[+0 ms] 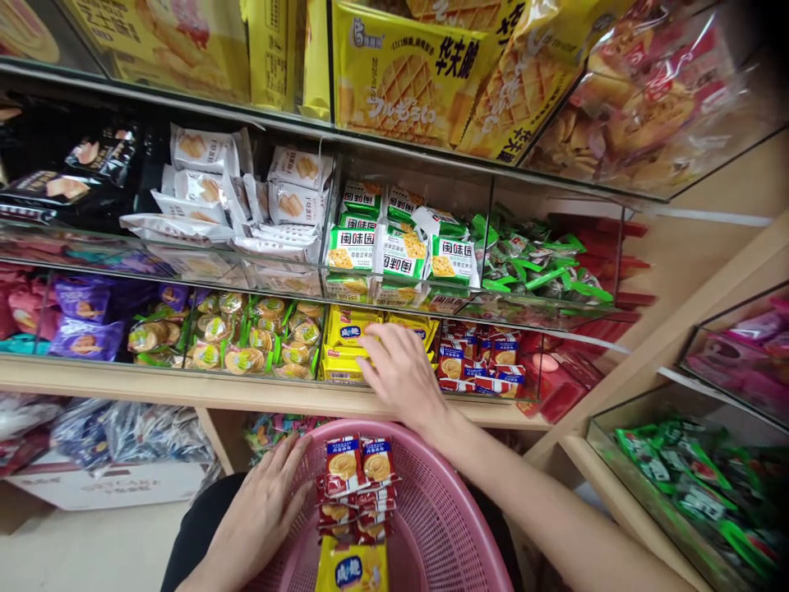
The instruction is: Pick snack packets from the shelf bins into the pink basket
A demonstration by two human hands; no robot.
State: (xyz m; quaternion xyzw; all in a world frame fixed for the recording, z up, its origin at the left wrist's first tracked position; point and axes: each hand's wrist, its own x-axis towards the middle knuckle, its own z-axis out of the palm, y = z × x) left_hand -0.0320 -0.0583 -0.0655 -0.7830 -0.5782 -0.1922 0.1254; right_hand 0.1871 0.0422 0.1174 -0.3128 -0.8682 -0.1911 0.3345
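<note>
- Head view: a pink basket sits by the person's lap, dark trousers showing past its left side. Its far rim stands just below the front edge of a wooden shelf.
- Left hand lies over the basket's left rim, fingers extended and loosely together, clenched on nothing.
- Right hand reaches across the shelf's front edge into a glass-fronted compartment of yellow packets. Fingers bent, spread a little, over the packets; from where I stand I cannot tell whether they grasp one.
- The yellow packets stand stacked against the compartment's left wall and behind the fingers, the hand hiding the middle.
- In the basket: red packets in two columns, running from just inside the far rim toward the middle. One yellow packet lies on the near side of them, cut off below.
- Same shelf, right of the hand: red-and-blue packets in the next compartment. To the left: round biscuit packs, then purple packs nearer the left end.
- Tier above, over the yellow packets: green-and-white packets at the front edge, white packets to their left.
</note>
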